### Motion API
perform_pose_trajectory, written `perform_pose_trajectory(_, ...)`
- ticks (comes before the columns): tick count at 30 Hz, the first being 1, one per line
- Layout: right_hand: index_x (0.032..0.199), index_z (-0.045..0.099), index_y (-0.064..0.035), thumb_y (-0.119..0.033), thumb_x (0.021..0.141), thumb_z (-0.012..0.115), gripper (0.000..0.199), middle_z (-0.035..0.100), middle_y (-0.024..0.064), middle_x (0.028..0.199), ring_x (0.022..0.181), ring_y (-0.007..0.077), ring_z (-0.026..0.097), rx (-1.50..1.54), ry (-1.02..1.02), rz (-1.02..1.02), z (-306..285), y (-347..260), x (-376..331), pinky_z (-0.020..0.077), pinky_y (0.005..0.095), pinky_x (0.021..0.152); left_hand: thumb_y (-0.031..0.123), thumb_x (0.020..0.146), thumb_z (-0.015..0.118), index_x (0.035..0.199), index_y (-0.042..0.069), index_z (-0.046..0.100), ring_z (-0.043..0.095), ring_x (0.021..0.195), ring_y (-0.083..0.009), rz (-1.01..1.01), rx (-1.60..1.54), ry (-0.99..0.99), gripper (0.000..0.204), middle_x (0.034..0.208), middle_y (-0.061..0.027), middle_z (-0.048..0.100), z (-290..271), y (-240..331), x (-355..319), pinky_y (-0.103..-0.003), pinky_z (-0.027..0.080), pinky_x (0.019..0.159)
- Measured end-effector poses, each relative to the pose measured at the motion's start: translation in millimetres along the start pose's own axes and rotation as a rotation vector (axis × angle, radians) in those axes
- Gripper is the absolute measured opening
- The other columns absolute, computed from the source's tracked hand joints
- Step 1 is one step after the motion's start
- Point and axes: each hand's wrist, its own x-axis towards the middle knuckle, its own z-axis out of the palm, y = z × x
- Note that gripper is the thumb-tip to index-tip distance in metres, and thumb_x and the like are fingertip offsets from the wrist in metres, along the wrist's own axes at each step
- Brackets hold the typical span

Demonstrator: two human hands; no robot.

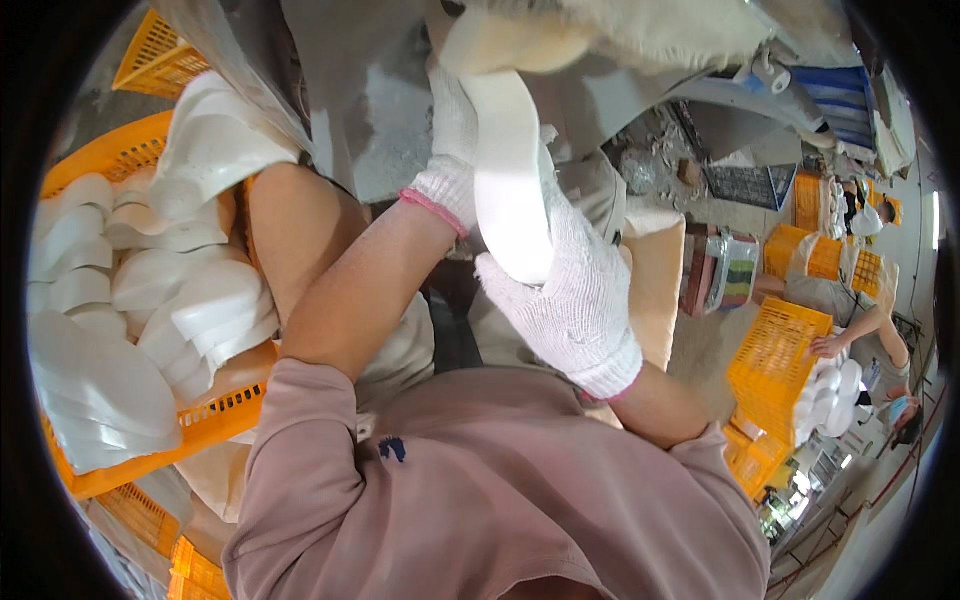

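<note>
A long white shoe sole (512,180), smooth and rounded at the near end, is held up in front of me, tilted along its length. My right hand (578,290), in a white knitted glove, wraps round its near end from the right. My left hand (452,150), in a like glove with a pink cuff edge, grips its left side farther up; its fingertips are hidden behind the sole. The sole's far end meets a rounded cream-coloured pad (515,42) under a frayed cloth edge (670,40).
At my left, an orange plastic crate (225,415) holds many white soles (190,290). Grey dusty sheeting (375,110) hangs ahead. On the right, another person's hand (828,346) touches an orange crate (775,350), with white soles beside it. A stacked bundle (722,268) stands on the floor.
</note>
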Motion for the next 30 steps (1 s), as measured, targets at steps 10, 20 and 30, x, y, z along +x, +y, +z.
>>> perform_pose_trajectory(10,0.107,0.074,-0.005,-0.029,0.079,0.088,0.039,0.075,0.0172,0.097,0.086,0.0363,0.075,0.261,0.364,-0.173,24.1,7.6,75.1,0.06,0.042,0.078,0.055,0.103,0.048,0.132,0.011,0.064,0.072,0.116,-0.0331,0.189,0.263,0.13,0.054,0.125,-0.0158,0.072,-12.4,30.6,7.5,-0.047,0.057,0.103)
perform_pose_trajectory(20,0.119,0.075,-0.0066,-0.031,0.083,0.088,0.045,0.078,0.0166,0.102,0.092,0.0347,0.077,0.292,0.307,0.058,53.6,7.1,96.2,0.0612,0.0409,0.084,0.041,0.105,0.053,0.132,0.002,0.062,0.071,0.111,-0.0321,0.8,0.629,0.093,0.048,0.122,-0.0178,0.071,-26.1,4.7,-0.5,-0.044,0.058,0.098)
perform_pose_trajectory(30,0.125,0.07,-0.0015,-0.027,0.082,0.086,0.052,0.08,0.0119,0.103,0.09,0.0228,0.077,0.873,-0.297,0.239,-6.1,0.1,93.7,0.0611,0.0356,0.083,0.025,0.113,0.048,0.12,0.004,0.067,0.071,0.1,-0.0184,0.592,0.46,0.038,0.03,0.112,-0.0072,0.072,0.9,10.9,-7.8,-0.034,0.059,0.087)
